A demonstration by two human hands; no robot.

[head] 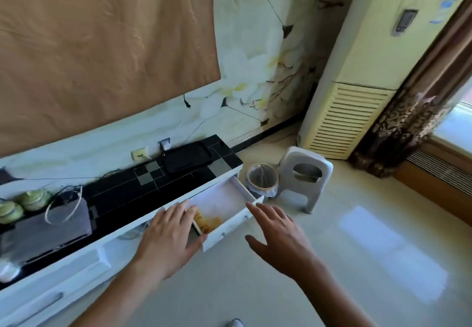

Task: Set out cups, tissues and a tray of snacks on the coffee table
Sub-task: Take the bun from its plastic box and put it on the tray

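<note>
A white drawer (231, 220) of the low TV cabinet (84, 263) stands pulled out. A yellow-orange packet (207, 220) lies inside it, partly hidden by my left hand. My left hand (169, 234) hovers over the drawer's left end with fingers spread and holds nothing. Just right of the drawer front, my right hand (278, 234) is in the air with fingers spread and is empty. A black rectangular tray (187, 155) lies on the cabinet's dark tiled top. No cups or tissues can be made out.
A lined waste bin (261, 177) and a white plastic stool (305, 173) stand on the floor right of the cabinet. A tall air conditioner (357, 84) and a patterned curtain (408, 120) fill the corner. Green lidded jars (23, 203) and cables (63, 206) sit on the cabinet's left.
</note>
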